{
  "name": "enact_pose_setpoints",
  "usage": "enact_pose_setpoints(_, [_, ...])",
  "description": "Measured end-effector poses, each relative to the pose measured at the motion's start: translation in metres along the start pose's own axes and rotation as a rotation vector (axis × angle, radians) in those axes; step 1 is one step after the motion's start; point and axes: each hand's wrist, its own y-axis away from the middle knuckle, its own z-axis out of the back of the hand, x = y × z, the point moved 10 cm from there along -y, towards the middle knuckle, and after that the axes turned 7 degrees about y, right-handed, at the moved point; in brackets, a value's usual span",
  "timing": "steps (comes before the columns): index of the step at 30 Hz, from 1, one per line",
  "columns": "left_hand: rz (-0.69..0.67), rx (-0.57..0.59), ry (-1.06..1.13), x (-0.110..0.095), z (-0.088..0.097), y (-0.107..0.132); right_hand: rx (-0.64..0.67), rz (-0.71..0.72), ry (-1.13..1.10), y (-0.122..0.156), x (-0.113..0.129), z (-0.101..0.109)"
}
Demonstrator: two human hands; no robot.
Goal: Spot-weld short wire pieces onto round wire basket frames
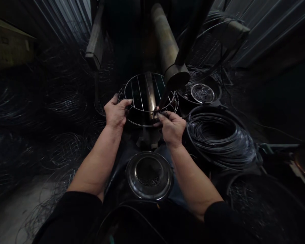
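Observation:
A round wire rack (142, 110) with parallel bars lies across the lower metal arm (150, 91) of what looks like a spot-welding machine. My left hand (115, 112) is closed on the rack's left edge, thumb on top of the rim. At the near edge, my right hand (172, 128) pinches something small and dark against the rim; its kind cannot be made out. That spot is right by the tip of a slanting electrode rod (165, 98), under the thick upper cylinder arm (166, 40).
A metal bowl (149, 196) holding small metal pieces sits between my legs. On the right are a tub of wire rings (213, 135), a small dish of bits (202, 94) and a dark basin (256, 200). Wire racks (67, 149) are piled on the left.

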Motion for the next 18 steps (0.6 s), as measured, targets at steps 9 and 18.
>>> enact_pose_setpoints(9, [0.047,-0.006,-0.024,0.007,0.001,0.002,0.146,0.071,0.219,0.004,0.003,0.005])
enact_pose_setpoints(18, [0.061,-0.05,-0.018,0.004,0.003,0.006,0.066,0.118,0.252,0.005,-0.002,0.008])
